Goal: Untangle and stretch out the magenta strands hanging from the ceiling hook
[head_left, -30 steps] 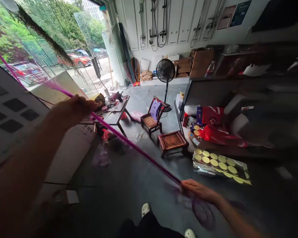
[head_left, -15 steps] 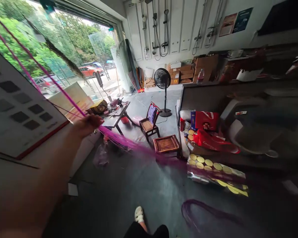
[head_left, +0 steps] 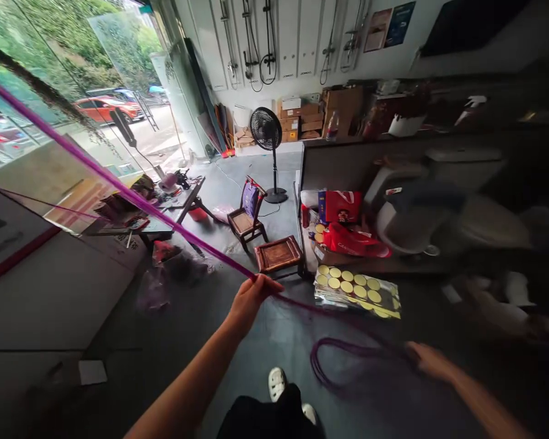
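Note:
A long bundle of purple strands [head_left: 137, 198] slants down from the upper left, pulled straight. Near the middle of the view my left hand [head_left: 251, 296] is closed around it. Past that hand the strands run on, darker and slacker, toward the lower right. There my right hand [head_left: 427, 360], somewhat blurred, is closed on the bundle. A loop of the same purple strands [head_left: 318, 363] hangs or lies left of my right hand, above the grey floor; which of the two I cannot tell. The far upper end of the bundle is outside the view.
A wooden stool [head_left: 279, 255], a small chair [head_left: 247, 213] and a standing fan [head_left: 266, 129] are ahead. Sheets with yellow discs [head_left: 359, 289] lie right of the stool. A cluttered table [head_left: 183, 201] stands left, with plastic bags [head_left: 153, 289] by it. Toilets [head_left: 407, 219] stand right.
My left hand has moved right and down along the strands to mid-view. My right hand has come into view at the lower right. The view has turned a little to the right.

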The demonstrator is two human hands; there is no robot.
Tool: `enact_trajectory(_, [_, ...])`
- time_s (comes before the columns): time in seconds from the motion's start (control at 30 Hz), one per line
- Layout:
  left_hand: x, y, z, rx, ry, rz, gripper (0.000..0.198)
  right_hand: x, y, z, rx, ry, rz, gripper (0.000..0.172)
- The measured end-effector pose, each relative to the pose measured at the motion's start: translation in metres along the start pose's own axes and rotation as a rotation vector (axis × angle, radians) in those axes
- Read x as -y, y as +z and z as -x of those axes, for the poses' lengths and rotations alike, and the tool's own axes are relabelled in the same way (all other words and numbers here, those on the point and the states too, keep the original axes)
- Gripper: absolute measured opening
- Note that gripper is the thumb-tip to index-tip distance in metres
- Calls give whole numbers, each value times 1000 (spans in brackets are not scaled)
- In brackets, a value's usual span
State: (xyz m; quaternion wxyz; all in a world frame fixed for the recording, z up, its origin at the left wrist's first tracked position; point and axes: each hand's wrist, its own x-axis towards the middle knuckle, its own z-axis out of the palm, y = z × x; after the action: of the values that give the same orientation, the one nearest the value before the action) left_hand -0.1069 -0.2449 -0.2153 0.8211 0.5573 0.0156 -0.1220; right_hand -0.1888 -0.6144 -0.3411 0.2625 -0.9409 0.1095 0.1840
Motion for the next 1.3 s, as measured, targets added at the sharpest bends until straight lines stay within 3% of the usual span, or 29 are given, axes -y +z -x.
enact_trajectory(0.07, [6,14,-1,30,-20,-26,25,56,-2,-21,70,-105,-82,56])
enact_trajectory(0.13, [6,23,-3,58,-14,-110,27,122,-3,-39,217,-420,-377,71])
enact_trajectory(0.2, [1,26,-8,72,21,-249,31,180,2,-52,310,-627,-569,77])
enact_trajectory(0.23, [-3,25,-11,67,42,-316,32,201,8,-57,411,-685,-639,74])
enact_trajectory(0.3, [-14,21,-18,28,77,-398,33,221,24,-61,634,-658,-705,55])
enact_trajectory(0.37, [-29,17,-24,-24,91,-416,34,214,41,-60,720,-583,-732,40])
enact_trajectory(0.4, [-37,17,-25,-44,89,-406,34,202,46,-59,684,-548,-765,38])
enact_trajectory(0.53, [-76,29,-19,-120,72,-285,28,133,44,-60,222,-356,-1152,36])
enact_trajectory(0.6, [-94,45,-12,-175,88,-248,24,115,37,-65,100,-284,-1224,40])
enact_trajectory(0.67, [-111,63,-4,-228,92,-244,24,120,34,-68,184,-312,-1156,48])
enact_trajectory(0.77, [-135,91,6,-264,91,-282,34,166,34,-63,403,-478,-1119,58])
enact_trajectory(0.87, [-157,109,14,-246,123,-331,41,216,22,-49,654,-679,-1125,45])
enact_trajectory(0.97, [-176,113,17,-283,180,-325,41,226,0,-33,794,-800,-1129,39])
enact_trajectory(1.03, [-185,108,16,-347,240,-290,41,206,-14,-25,801,-827,-1111,40])
enact_trajectory(1.1, [-190,99,12,-425,275,-230,39,169,-25,-18,750,-783,-1065,40])
enact_trajectory(1.2, [-187,86,2,-519,258,-147,33,96,-36,-6,606,-612,-992,39])
enact_trajectory(1.3, [-177,82,-9,-538,239,-101,30,17,-45,7,480,-406,-937,37])
